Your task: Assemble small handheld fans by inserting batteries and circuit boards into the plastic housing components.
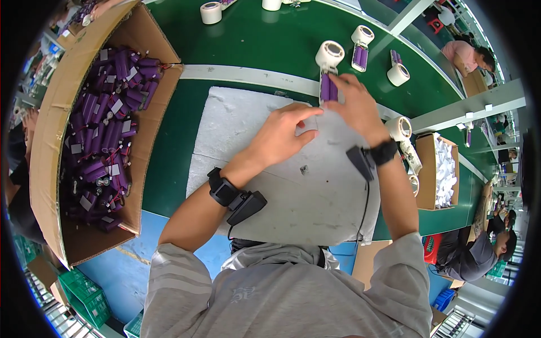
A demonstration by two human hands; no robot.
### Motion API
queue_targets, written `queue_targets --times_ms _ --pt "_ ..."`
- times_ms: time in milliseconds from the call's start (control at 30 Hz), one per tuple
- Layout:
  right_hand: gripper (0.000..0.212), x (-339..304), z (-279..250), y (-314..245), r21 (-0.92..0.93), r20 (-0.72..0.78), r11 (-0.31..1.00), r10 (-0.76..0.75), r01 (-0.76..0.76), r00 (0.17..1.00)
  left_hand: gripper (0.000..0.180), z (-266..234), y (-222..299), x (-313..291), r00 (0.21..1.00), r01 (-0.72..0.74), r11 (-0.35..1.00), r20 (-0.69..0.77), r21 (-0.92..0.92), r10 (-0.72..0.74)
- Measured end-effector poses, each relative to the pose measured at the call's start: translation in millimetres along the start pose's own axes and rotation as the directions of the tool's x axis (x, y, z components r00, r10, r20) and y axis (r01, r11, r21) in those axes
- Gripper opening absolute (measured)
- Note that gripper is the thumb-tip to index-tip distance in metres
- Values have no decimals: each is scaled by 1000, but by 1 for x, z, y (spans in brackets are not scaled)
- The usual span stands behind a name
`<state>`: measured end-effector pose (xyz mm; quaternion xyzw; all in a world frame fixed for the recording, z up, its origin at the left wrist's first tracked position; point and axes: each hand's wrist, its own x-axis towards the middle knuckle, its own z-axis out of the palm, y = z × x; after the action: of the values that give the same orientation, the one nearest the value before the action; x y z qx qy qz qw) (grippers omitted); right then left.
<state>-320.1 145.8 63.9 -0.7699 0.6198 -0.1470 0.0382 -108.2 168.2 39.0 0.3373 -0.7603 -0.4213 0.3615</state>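
Beyond the far edge of a white foam sheet (225, 121) lies a white round-headed housing (330, 53) with a purple battery pack (327, 87) set in its handle. My right hand (356, 107) curves over the pack from the right, thumb near its lower end and fingers along its upper part; the fingertips partly hide the contact. Just left of it, my left hand (286, 134) hovers over the foam, index finger stretched toward the pack and thumb apart from it. Nothing clear shows between those fingers. Both wrists wear black straps with small black devices.
A tall cardboard box (48, 169) full of purple battery packs (107, 121) stands at left. More housings (361, 48) lie across the green bench (270, 36). At right, a smaller carton (428, 174) holds white pieces. A cable (364, 217) hangs from my right wrist. Co-workers sit farther right.
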Motion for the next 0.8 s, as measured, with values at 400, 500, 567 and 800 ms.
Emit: queue_targets --times_ms 400,500,567,800 --pt "67 135 1 47 -348 34 922 193 -169 981 26 10 -17 -5 976 -194 980 -89 42 197" --pt "70 182 10 27 -234 35 969 89 -78 995 14 8 -16 -4 969 -211 977 -133 3 210" --pt "71 217 26 14 -164 38 986 20 -14 999 14 3 -14 -5 977 -163 985 -129 49 168" --pt "78 332 77 51 -231 -110 970 -106 78 988 12 3 -2 2 984 38 994 -179 99 -20"
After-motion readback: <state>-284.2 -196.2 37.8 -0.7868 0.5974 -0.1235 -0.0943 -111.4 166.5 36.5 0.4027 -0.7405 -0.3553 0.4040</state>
